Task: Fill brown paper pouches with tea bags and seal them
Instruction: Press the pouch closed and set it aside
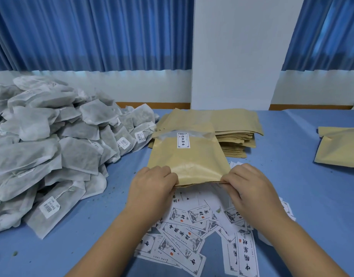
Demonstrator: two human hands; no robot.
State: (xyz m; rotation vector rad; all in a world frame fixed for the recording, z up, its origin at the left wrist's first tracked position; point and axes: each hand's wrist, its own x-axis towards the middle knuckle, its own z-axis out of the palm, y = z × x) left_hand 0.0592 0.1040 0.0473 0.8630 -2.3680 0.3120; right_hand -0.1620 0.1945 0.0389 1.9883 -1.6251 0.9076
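A brown paper pouch (187, 156) with a small white label lies flat in the middle of the blue table, its open near edge towards me. My left hand (152, 184) pinches the left corner of that edge. My right hand (250, 182) pinches the right corner, and the mouth is slightly parted between them. A big heap of grey-white tea bags (52, 140) with barcode tags fills the left side. Behind the held pouch sits a stack of empty brown pouches (236, 130).
Loose white printed labels (194, 232) are scattered on the table under my forearms. Another brown pouch (340, 146) lies at the right edge. Blue curtains and a white pillar stand behind the table (292, 196). Tea crumbs dot the cloth.
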